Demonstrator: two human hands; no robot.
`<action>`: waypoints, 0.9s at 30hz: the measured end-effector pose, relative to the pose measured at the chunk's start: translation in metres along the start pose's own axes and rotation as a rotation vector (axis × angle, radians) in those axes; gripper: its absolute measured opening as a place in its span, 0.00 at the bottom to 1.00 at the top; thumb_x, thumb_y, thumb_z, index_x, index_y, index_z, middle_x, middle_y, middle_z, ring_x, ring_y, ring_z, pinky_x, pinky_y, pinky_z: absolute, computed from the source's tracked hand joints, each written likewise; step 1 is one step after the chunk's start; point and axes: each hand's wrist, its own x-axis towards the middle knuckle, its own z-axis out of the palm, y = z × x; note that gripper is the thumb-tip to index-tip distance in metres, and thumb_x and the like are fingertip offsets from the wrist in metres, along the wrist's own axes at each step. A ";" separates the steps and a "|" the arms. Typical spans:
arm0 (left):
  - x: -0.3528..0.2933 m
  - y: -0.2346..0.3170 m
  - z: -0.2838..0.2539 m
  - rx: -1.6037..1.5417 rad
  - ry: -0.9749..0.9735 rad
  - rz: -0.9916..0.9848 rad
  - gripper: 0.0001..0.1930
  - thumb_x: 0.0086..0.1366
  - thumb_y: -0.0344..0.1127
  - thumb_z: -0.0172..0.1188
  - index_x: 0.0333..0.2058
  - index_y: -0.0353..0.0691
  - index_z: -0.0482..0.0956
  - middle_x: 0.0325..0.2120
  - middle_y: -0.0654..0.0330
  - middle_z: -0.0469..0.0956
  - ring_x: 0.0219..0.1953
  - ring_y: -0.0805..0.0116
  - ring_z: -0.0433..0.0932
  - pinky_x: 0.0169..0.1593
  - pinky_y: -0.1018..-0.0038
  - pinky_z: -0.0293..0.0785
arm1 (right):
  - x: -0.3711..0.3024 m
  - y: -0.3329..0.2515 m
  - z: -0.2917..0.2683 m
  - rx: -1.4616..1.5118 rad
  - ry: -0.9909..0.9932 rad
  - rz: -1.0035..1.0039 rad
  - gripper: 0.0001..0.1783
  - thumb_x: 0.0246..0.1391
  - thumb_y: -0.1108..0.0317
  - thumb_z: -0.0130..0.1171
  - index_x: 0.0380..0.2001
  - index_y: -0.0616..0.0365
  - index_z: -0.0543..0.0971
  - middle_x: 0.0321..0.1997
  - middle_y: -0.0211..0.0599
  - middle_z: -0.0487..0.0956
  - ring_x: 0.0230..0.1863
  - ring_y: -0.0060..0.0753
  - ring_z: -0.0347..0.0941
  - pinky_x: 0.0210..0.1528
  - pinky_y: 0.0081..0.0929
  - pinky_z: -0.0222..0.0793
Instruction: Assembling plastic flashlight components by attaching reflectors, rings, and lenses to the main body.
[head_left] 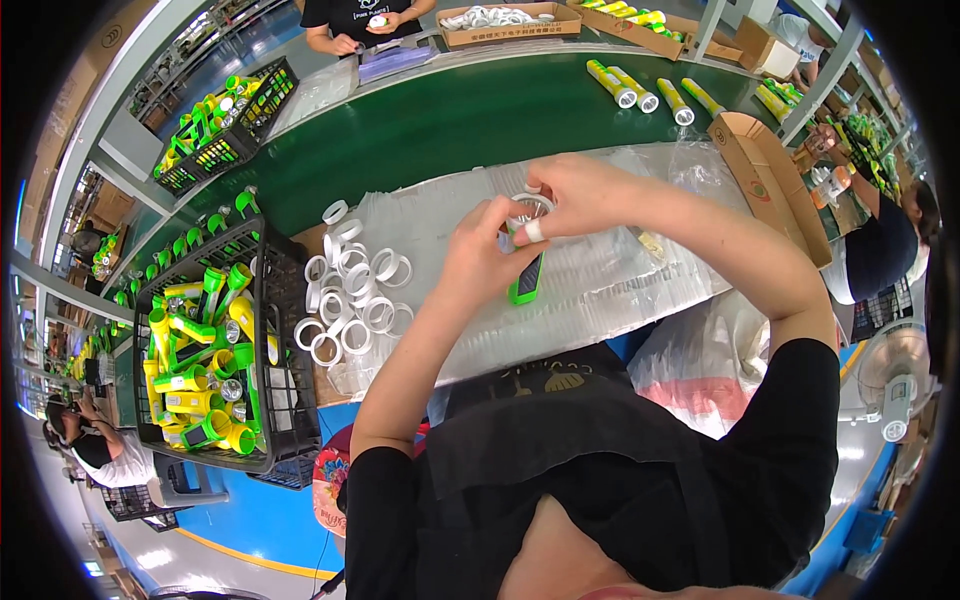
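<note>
In front of me, over the plastic-covered work surface (430, 215), a green flashlight (526, 284) stands with its round head away from me. My left hand (488, 248) is closed around its head end from the left. Opposite it, the fingers of my right hand (580, 195) are curled round a white ring (541, 201) at the flashlight's head. A strip of white tape wraps my right thumb. How far the ring sits on the head is hidden by my fingers. Left of my left forearm lies a loose pile of white rings (357, 290).
A black crate (285, 385) full of yellow-green flashlights stands at the left, another crate (240, 140) beyond it. Several yellow flashlights (672, 100) lie on the green conveyor belt (440, 120). An open cardboard box (770, 185) is at the right. A co-worker (365, 25) sits across.
</note>
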 end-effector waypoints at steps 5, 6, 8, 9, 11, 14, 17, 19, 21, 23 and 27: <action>-0.004 0.002 0.000 -0.035 -0.002 0.077 0.21 0.47 0.30 0.75 0.37 0.40 0.73 0.36 0.59 0.82 0.34 0.64 0.80 0.35 0.70 0.74 | -0.001 -0.008 -0.009 0.007 -0.126 -0.220 0.31 0.42 0.43 0.70 0.30 0.64 0.75 0.28 0.49 0.76 0.31 0.48 0.74 0.32 0.38 0.68; -0.004 0.001 0.003 0.018 0.006 0.051 0.21 0.47 0.30 0.76 0.38 0.41 0.73 0.37 0.59 0.82 0.34 0.64 0.80 0.35 0.70 0.74 | -0.005 -0.010 -0.002 0.009 -0.127 -0.219 0.31 0.42 0.43 0.70 0.30 0.64 0.75 0.28 0.49 0.76 0.31 0.48 0.74 0.32 0.38 0.68; -0.004 0.000 0.004 0.074 0.022 0.026 0.22 0.47 0.31 0.76 0.38 0.41 0.74 0.37 0.60 0.82 0.34 0.64 0.80 0.35 0.71 0.74 | -0.009 -0.017 0.010 0.013 0.064 0.066 0.28 0.45 0.45 0.68 0.30 0.63 0.76 0.28 0.46 0.76 0.31 0.47 0.74 0.32 0.39 0.68; -0.003 -0.001 0.003 0.020 0.029 0.059 0.21 0.47 0.31 0.75 0.38 0.42 0.74 0.34 0.60 0.80 0.33 0.61 0.79 0.35 0.68 0.74 | -0.008 -0.019 0.005 0.009 0.063 0.059 0.28 0.45 0.45 0.68 0.30 0.63 0.76 0.28 0.46 0.76 0.31 0.47 0.74 0.32 0.39 0.68; -0.002 0.000 -0.001 -0.030 0.032 0.092 0.20 0.46 0.32 0.74 0.37 0.44 0.75 0.31 0.60 0.79 0.33 0.59 0.79 0.34 0.65 0.74 | -0.002 -0.021 -0.009 -0.094 -0.103 0.109 0.29 0.45 0.43 0.67 0.29 0.63 0.75 0.28 0.46 0.77 0.31 0.48 0.74 0.32 0.40 0.68; 0.000 0.005 -0.002 -0.066 0.025 0.054 0.20 0.47 0.31 0.74 0.38 0.44 0.75 0.29 0.60 0.78 0.31 0.59 0.78 0.33 0.65 0.74 | 0.003 0.008 -0.004 0.312 0.049 -0.392 0.34 0.41 0.38 0.68 0.27 0.64 0.74 0.28 0.47 0.76 0.30 0.48 0.74 0.31 0.40 0.68; -0.004 0.001 0.002 -0.015 0.026 0.103 0.21 0.48 0.32 0.75 0.38 0.40 0.74 0.36 0.59 0.82 0.33 0.63 0.80 0.36 0.70 0.75 | -0.005 -0.004 0.000 -0.004 -0.018 -0.151 0.36 0.38 0.37 0.69 0.27 0.64 0.74 0.28 0.48 0.77 0.30 0.48 0.75 0.31 0.40 0.68; -0.003 0.000 0.005 0.066 0.045 0.038 0.21 0.47 0.32 0.76 0.38 0.41 0.74 0.34 0.60 0.81 0.33 0.64 0.80 0.36 0.71 0.75 | -0.007 -0.008 0.018 0.011 0.167 -0.014 0.36 0.39 0.37 0.69 0.27 0.64 0.74 0.28 0.48 0.77 0.31 0.47 0.76 0.31 0.40 0.69; 0.000 0.001 0.003 0.020 0.053 0.043 0.21 0.47 0.31 0.75 0.37 0.42 0.74 0.33 0.59 0.80 0.32 0.61 0.80 0.35 0.69 0.75 | -0.003 -0.017 0.000 -0.017 -0.089 0.181 0.39 0.38 0.36 0.69 0.32 0.66 0.75 0.30 0.47 0.78 0.33 0.48 0.76 0.33 0.41 0.70; -0.001 0.002 -0.001 -0.032 0.046 0.050 0.20 0.46 0.31 0.75 0.37 0.44 0.75 0.31 0.59 0.79 0.32 0.59 0.80 0.33 0.66 0.75 | -0.003 -0.022 -0.020 -0.020 -0.165 0.190 0.40 0.38 0.35 0.69 0.35 0.66 0.75 0.31 0.47 0.78 0.33 0.48 0.76 0.34 0.41 0.71; -0.002 0.002 0.000 -0.055 0.035 0.106 0.21 0.46 0.31 0.76 0.37 0.42 0.75 0.31 0.60 0.80 0.32 0.62 0.79 0.35 0.69 0.75 | 0.007 0.020 -0.004 0.179 0.166 -0.600 0.44 0.40 0.32 0.66 0.42 0.66 0.75 0.34 0.47 0.78 0.33 0.49 0.76 0.36 0.42 0.72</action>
